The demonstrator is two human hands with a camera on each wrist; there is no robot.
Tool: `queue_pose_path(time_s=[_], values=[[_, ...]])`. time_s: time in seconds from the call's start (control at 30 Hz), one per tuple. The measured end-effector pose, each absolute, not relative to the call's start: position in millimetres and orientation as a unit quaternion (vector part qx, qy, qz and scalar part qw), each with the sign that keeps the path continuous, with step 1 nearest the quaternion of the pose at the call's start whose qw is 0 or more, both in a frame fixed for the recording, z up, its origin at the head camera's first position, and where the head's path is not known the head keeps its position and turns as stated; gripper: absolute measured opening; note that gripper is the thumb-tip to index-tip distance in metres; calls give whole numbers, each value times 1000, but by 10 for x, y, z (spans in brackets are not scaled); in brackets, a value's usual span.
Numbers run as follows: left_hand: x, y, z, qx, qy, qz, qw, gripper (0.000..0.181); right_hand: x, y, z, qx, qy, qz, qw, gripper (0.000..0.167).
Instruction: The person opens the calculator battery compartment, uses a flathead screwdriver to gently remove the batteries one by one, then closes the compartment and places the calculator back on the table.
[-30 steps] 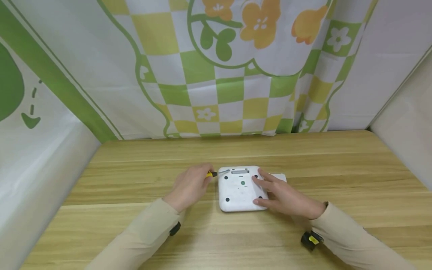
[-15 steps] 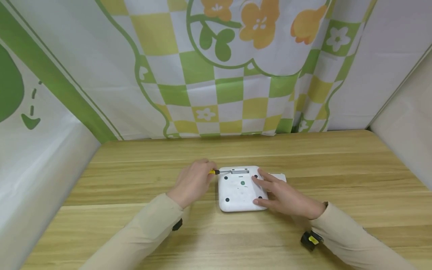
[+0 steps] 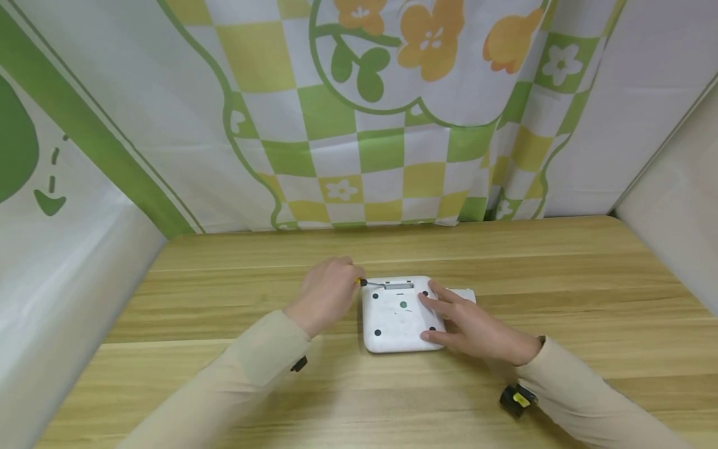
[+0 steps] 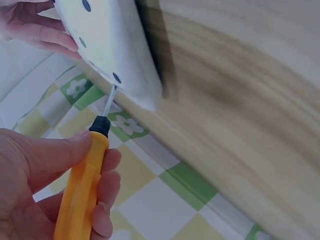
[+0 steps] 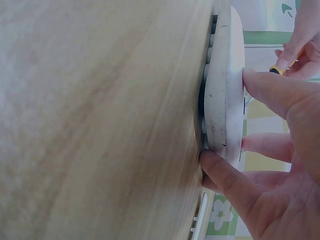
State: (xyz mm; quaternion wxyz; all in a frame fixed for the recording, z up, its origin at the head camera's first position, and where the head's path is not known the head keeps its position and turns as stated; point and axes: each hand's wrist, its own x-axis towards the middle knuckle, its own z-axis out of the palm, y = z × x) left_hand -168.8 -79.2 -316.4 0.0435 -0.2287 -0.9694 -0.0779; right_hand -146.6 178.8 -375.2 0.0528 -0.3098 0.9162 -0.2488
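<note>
My left hand (image 3: 328,293) grips a small screwdriver (image 4: 82,187) by its yellow handle with black collar. The thin metal shaft reaches to the left end of the recessed slot (image 3: 399,286) near the far edge of a white calculator (image 3: 395,324). It lies face down, with rounded keys underneath in the right wrist view and dark round feet on top. My right hand (image 3: 477,324) holds the calculator's right side, thumb and fingers spread on the upper face and a finger round the edge. The exact contact of the screwdriver tip is too small to tell.
A flat white piece (image 3: 467,294) lies just right of the calculator, partly behind my right hand, with small tabs in the right wrist view. The wood-grain table (image 3: 224,255) meets a checked floral curtain (image 3: 387,162) at its far edge.
My left hand has moved slightly away and to the right, bringing the screwdriver shaft from the calculator's upper left face to the slot's left end. My right hand and the calculator stay put.
</note>
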Motion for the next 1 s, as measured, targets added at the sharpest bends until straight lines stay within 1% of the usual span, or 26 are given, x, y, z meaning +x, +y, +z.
queue_pose_path(time_s=[0.23, 0.53, 0.7, 0.87, 1.0], values=[[-1735, -701, -3068, -249, -968, -26, 27, 31, -1477, 1789, -3773, -310, 917, -245, 55, 67], [-1768, -588, -2956, -259, -965, 16, 31, 25, -1475, 1794, -3768, -311, 914, -254, 50, 66], [-1787, -488, -2916, -255, -966, 48, 17, 26, -1472, 1807, -3771, -317, 912, -255, 45, 65], [-1815, -409, -2889, -255, -963, 87, 4, 18, -1475, 1809, -3776, -321, 911, -256, 43, 65], [-1853, -457, -2919, -242, -969, 57, -5, 19, -1474, 1803, -3768, -323, 911, -252, 43, 65]])
